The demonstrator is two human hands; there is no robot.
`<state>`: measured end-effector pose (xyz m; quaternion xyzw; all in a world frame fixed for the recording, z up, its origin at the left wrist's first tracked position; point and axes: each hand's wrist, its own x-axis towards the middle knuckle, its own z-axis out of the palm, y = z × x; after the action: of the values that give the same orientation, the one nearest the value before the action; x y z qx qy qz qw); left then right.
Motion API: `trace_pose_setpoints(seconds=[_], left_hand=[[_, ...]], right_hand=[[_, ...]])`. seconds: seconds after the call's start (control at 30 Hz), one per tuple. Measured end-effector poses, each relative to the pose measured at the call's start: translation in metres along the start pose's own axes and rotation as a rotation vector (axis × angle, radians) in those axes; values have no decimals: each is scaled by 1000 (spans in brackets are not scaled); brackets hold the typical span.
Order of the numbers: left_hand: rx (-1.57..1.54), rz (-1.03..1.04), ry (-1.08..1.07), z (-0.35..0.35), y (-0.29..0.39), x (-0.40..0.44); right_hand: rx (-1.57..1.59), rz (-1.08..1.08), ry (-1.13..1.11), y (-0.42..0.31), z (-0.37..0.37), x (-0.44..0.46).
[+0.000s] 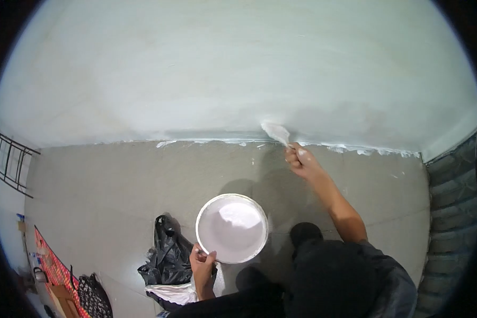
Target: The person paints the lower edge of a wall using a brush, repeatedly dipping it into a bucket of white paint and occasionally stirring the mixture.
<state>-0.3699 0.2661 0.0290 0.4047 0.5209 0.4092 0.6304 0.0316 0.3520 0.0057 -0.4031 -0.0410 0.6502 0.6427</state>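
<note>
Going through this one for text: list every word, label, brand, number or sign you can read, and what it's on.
None can be read.
Bucket: no text visible on its rim.
Tool: none visible.
Black bag: none legible.
Box at lower left: too blurred to tell.

Pale wall (pixel 196 69) meeting a grey floor (pixel 111 180), with a black metal frame (pixel 8 159) at left and a dark ribbed panel (pixel 453 217) at right.

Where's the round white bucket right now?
In the head view, the bucket is just below the middle, with the left hand at its rim and the black plastic bag just to its left.
</note>
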Motion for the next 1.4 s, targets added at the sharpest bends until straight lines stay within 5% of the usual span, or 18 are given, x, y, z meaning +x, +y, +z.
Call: trace_pose_setpoints(seconds=[0.3,0.47,0.63,0.7,0.8,0.9,1.4], left_hand=[[103,126,20,5,7,4],[300,184,-58,42,43,20],[607,193,-171,69,83,48],[674,230,-236,78,90,55],[888,303,-286,88,102,66],[941,400,-244,95,99,74],[1072,376,-263,8,149,95]], right_hand=[[-1137,-305,-186,-10,28,-159],[-1785,-335,-648,-59,73,-169],[-1937,-883,-982,-41,69,-108],[-2223,-699,-1023,-31,90,-92],[-2241,-1195,-1058,-3,87,-68],[-2217,-1317,-1062,8,94,-57],[-2455,-1270,-1494,62,209,-39]])
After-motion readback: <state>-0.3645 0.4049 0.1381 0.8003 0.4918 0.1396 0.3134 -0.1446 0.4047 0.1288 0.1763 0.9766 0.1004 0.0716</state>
